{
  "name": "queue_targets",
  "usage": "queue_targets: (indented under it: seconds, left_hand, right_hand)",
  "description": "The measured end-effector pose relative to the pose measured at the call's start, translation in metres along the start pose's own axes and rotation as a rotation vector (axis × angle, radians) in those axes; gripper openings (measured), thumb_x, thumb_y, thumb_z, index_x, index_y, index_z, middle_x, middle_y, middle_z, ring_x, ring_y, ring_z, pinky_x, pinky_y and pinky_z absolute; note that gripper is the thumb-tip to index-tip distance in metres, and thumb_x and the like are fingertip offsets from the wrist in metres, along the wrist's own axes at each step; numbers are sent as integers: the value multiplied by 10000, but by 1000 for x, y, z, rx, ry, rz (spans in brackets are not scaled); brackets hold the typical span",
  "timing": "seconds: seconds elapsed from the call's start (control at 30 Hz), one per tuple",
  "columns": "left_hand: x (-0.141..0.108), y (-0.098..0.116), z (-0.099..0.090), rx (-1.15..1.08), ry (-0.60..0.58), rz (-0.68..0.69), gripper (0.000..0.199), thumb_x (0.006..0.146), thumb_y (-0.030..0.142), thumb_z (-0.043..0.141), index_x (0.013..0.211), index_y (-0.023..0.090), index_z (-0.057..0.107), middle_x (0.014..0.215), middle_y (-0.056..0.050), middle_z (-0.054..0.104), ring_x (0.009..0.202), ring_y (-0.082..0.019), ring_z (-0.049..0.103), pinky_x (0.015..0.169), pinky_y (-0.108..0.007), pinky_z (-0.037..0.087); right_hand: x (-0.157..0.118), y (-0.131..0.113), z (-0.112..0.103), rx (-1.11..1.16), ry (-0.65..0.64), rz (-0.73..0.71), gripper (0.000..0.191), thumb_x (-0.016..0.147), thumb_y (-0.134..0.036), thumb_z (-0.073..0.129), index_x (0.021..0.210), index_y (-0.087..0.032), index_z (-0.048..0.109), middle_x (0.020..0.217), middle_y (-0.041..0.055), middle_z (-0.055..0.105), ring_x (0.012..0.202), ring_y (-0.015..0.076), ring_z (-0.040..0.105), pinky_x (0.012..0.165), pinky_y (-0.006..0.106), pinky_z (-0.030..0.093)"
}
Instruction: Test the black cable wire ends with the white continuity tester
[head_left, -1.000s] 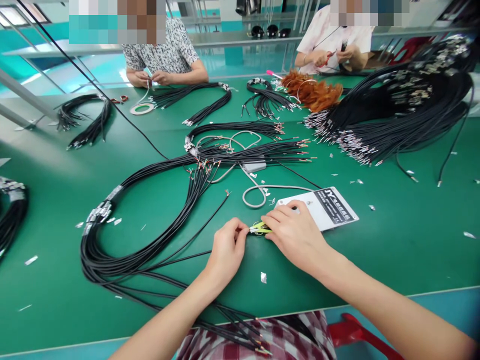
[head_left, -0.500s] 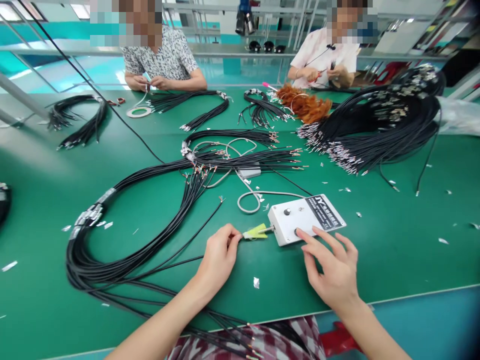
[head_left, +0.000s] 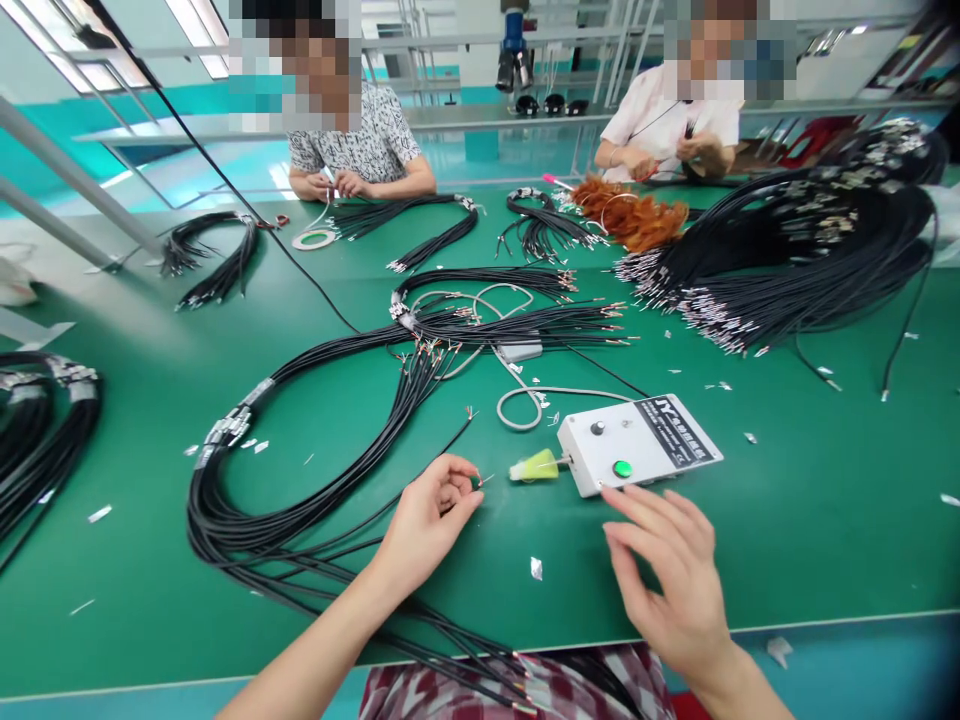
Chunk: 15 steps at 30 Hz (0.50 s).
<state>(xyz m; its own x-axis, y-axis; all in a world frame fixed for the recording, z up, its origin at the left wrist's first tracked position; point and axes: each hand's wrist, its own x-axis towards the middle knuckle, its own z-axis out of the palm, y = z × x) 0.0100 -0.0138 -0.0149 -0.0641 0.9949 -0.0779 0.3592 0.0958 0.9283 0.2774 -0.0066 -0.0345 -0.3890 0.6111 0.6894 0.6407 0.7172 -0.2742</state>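
At left, a black bundle (head_left: 206, 502) curves over the tabletop (head_left: 825, 510). Your left hand (head_left: 431, 508) pinches a wire (head_left: 487, 478), its tip apart from the yellow clip (head_left: 538, 466) to its right. Next, the box (head_left: 598, 456) shows a lit green button (head_left: 622, 468); your right hand (head_left: 671, 565), spread loosely, is by the box's near edge.

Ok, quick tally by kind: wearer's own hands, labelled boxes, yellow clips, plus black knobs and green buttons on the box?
Own hands: 2 (left hand, right hand)
Labelled box: 1
Yellow clip: 1
Black knob: 1
Green button: 1
Total: 6
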Motion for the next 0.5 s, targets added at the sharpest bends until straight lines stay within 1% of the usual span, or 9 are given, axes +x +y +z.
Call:
queue_targets:
  seconds: [0.07,0.17,0.2,0.27,0.3,0.37,0.43,0.47,0.5]
  left_hand:
    - [-6,0,-2,101,-5,49,175,815,224,545,985,185,567,789,-15,614,674,-154,593,636,-263,494]
    - [-13,-2,-11,416,10,157,102,825,181,497,843,205,595,789,-38,631,724,-196,594,680,-307,482]
    - [-11,-3,-17,501,41,176,103,828,198,507,784,210,599,779,-43,629,738,-212,588,695,-321,471]
    - [-2,-5,-34,588,171,164,126,830,271,552,729,218,605,727,-34,611,721,-228,578,694,-329,447]
    - [7,-6,-43,600,262,138,137,834,314,567,744,220,612,682,-20,592,676,-223,571,668,-321,438]
    - [25,-8,-60,601,420,80,168,877,352,522,848,211,608,589,20,526,537,-194,522,583,-301,410]
    - [36,-5,-67,580,534,50,193,908,329,472,997,187,567,632,23,526,517,-185,512,561,-296,407]
    - [35,-3,-64,573,542,61,202,904,315,484,1046,185,544,694,10,549,549,-184,529,577,-297,419]
    - [29,1,-58,570,502,93,196,890,303,516,1052,195,539,758,-3,571,608,-187,554,611,-298,436]
  right_hand:
    - [-4,-9,4,86,-73,-24,268,853,-29,557,1046,-211,599,1152,94,714,1136,237,615,1002,480,415]
    - [-8,-14,8,159,-153,-20,287,866,-33,533,1080,-212,602,1161,87,709,1121,228,630,957,454,471]
    - [-8,-14,9,170,-160,-9,288,868,-35,534,1085,-211,603,1156,88,710,1113,227,635,943,448,486]
    - [-7,-14,10,187,-149,22,279,872,-41,541,1085,-208,607,1139,92,714,1095,228,642,916,438,511]
    - [-6,-14,10,194,-145,39,274,875,-45,543,1084,-210,609,1134,93,715,1089,229,644,907,436,521]
    - [-5,-14,10,205,-147,67,272,881,-58,541,1088,-218,615,1134,92,714,1080,231,649,896,437,536]
    - [-4,-15,11,211,-158,89,277,886,-68,535,1094,-228,621,1138,89,711,1076,236,652,895,445,544]
    - [-4,-15,11,214,-164,96,277,887,-71,534,1097,-229,622,1140,90,710,1075,237,652,894,448,547]
    - [-4,-15,11,218,-171,102,276,889,-73,533,1100,-229,622,1141,91,708,1074,238,651,894,449,549]
